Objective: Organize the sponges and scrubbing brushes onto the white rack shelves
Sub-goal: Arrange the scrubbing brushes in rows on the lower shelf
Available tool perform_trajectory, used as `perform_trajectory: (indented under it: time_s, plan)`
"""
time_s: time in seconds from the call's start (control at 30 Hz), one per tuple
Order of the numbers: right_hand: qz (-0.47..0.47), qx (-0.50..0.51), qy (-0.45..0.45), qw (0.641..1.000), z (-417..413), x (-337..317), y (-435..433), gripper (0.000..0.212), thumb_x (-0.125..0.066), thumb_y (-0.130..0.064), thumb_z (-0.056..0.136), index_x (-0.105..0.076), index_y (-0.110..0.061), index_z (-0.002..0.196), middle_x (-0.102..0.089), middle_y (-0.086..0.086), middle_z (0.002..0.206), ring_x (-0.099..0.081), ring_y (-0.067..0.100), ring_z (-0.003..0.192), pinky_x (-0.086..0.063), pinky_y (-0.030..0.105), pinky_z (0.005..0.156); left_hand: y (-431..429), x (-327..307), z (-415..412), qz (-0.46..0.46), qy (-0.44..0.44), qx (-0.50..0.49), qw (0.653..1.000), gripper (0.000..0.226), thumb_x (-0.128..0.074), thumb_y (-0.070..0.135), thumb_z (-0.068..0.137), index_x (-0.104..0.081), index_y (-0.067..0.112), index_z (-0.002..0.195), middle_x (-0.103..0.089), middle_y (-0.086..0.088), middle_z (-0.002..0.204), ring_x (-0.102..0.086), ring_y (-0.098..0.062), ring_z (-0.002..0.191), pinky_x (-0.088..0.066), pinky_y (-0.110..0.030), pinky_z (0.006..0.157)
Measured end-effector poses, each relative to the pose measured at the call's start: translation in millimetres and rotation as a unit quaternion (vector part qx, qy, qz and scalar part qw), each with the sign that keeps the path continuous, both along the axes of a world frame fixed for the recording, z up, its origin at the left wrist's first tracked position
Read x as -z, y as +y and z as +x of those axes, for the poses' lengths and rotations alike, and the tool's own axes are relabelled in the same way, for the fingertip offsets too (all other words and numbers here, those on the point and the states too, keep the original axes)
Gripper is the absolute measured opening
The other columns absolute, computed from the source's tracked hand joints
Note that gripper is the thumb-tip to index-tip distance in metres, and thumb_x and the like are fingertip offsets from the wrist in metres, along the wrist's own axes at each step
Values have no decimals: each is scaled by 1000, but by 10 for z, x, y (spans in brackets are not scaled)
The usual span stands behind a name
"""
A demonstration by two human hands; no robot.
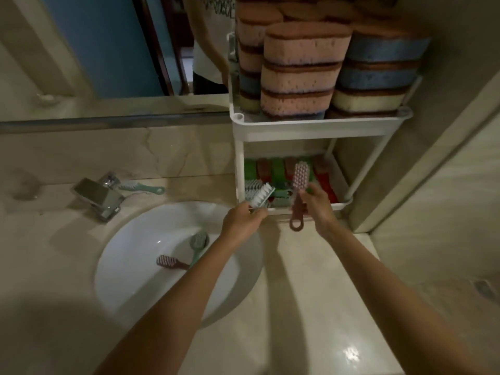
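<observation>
At frame centre, your left hand (240, 219) grips a white-bristled brush (262, 195) and your right hand (315, 203) a pink brush (298, 185) at the lower rack shelf (342, 204), seemingly crowded; forcing either in could dislodge brushes onto the table (311, 293).

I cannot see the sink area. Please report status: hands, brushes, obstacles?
Left hand holds white-bristle brush; right hand holds pink brush, both at lower shelf. Two brushes in sink. Path clear.

Pink brush (299, 182) upright, white-bristled brush (262, 195) tilted, before lower shelf (341, 205).
</observation>
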State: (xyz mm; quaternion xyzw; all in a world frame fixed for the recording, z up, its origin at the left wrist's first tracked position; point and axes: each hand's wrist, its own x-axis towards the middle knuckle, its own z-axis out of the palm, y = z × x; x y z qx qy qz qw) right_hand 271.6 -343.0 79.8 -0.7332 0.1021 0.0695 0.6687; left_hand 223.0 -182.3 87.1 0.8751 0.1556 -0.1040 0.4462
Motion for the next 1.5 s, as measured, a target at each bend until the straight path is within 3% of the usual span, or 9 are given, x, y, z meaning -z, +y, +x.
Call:
perform_trajectory:
  time_s: [0.1, 0.23, 0.43, 0.73, 0.87, 1.0, 1.17, 1.33, 1.5]
  plan:
    - [-147, -99, -14, 984, 392, 12, -79, 24, -43, -2, 95, -51, 5, 117, -54, 19, 94, -54, 30, 78, -51, 28, 65, 17, 0, 114, 27, -4, -4, 1000, 44, -44, 43, 91, -48, 14, 124, -65, -11, 109, -62, -29, 95, -44, -30, 72]
    - [-464, -219, -59, 856, 755, 123, -119, 33, -43, -16, 97, -54, -9, 127, -61, 21, 122, -58, 37, 109, -45, 37, 86, 19, 30, 237, 17, 35, 10, 999, 64, -41, 53, 90, -29, 13, 139, -54, -12, 130, -56, -30, 112, -45, -36, 90]
    - [-533, -300, -86, 786, 936, 333, -134, 35, -41, -17, 95, -58, -28, 124, -59, 13, 129, -58, 35, 110, -48, 39, 92, 12, 22, 361, -28, 56, -34, 997, 60, -18, 50, 97, -38, 6, 133, -49, -20, 134, -51, -32, 118, -40, -39, 95]
    - [-496, -319, -138, 796, 1003, 438, -111, 34, -44, -7, 95, -63, -19, 120, -60, 10, 130, -57, 30, 116, -44, 33, 96, -102, 182, 468, -121, 57, -21, 991, 48, -31, 35, 99, -32, -5, 126, -50, -28, 123, -51, -38, 114, -44, -43, 92]
    - [-500, -307, -142, 797, 1002, 487, -129, 31, -45, -8, 94, -64, -15, 118, -60, 14, 126, -57, 32, 114, -44, 34, 94, -128, 220, 511, -140, 47, -4, 989, 17, -35, 24, 99, -33, 8, 100, -44, -3, 83, -45, -12, 72, -43, -26, 67]
    - [-500, -282, -150, 805, 1002, 522, -123, 33, -44, -5, 92, -65, -16, 114, -58, 14, 127, -52, 33, 117, -41, 36, 98, -104, 189, 554, -180, 47, 1, 983, 11, -35, 15, 99, -32, 11, 90, -38, 1, 72, -38, -7, 60, -37, -8, 40]
    - [-429, -257, -119, 858, 978, 505, -29, 29, -52, -5, 89, -67, -14, 112, -61, 10, 125, -56, 26, 113, -41, 26, 94, -128, 213, 611, -189, 40, -6, 981, 23, -34, 0, 96, -37, 8, 75, -40, -6, 65, -41, -12, 54, -40, -15, 43]
    - [-364, -267, -106, 886, 935, 485, 26, 27, -52, 2, 88, -68, -6, 108, -66, 12, 119, -60, 26, 108, -37, 14, 84, -185, 237, 606, -210, 41, -38, 976, 18, -30, -5, 95, -34, 0, 111, -46, -4, 72, -47, -10, 59, -45, -19, 54]
    - [-309, -241, -92, 915, 885, 463, 32, 33, -48, 12, 83, -69, -3, 105, -66, 12, 117, -59, 22, 109, -37, 13, 87, -260, 175, 592, -231, 20, -60, 971, 19, -27, -11, 92, -31, 4, 103, -46, -16, 85, -52, -21, 71, -48, -17, 54]
